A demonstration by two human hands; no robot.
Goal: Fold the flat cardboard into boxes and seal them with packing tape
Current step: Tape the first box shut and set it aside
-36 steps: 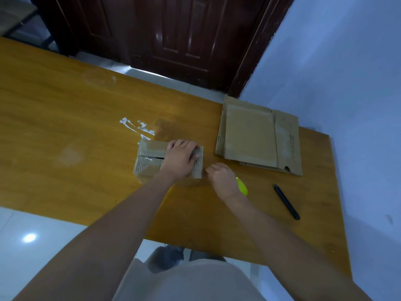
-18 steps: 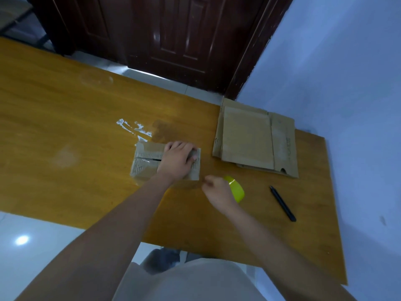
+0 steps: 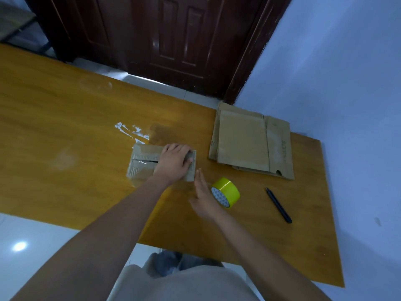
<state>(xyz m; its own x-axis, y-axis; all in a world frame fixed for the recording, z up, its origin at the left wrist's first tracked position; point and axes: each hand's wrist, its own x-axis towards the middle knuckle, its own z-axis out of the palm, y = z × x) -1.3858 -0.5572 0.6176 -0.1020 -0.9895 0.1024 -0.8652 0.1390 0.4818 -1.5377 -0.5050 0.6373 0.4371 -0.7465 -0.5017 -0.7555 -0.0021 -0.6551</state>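
A small folded cardboard box (image 3: 141,165) with clear tape over its top lies near the middle of the wooden table (image 3: 65,131). My left hand (image 3: 173,164) presses flat on the box's right half. Just right of the box, my right hand (image 3: 204,196) is held edge-on with straight fingers and nothing in it. A yellow roll of packing tape (image 3: 226,191) lies on its side on the table, right beside that hand. Flat cardboard sheets (image 3: 249,142) are stacked at the back right.
A black pen (image 3: 278,205) lies on the table to the right of the tape. White tape scraps (image 3: 132,131) stick to the table behind the box. A dark wooden door (image 3: 173,40) and a pale wall (image 3: 336,83) stand beyond the table.
My right hand has let go of the tape roll, which now lies free beside it. The fingers went from curled to straight. My left hand stayed pressed on the box.
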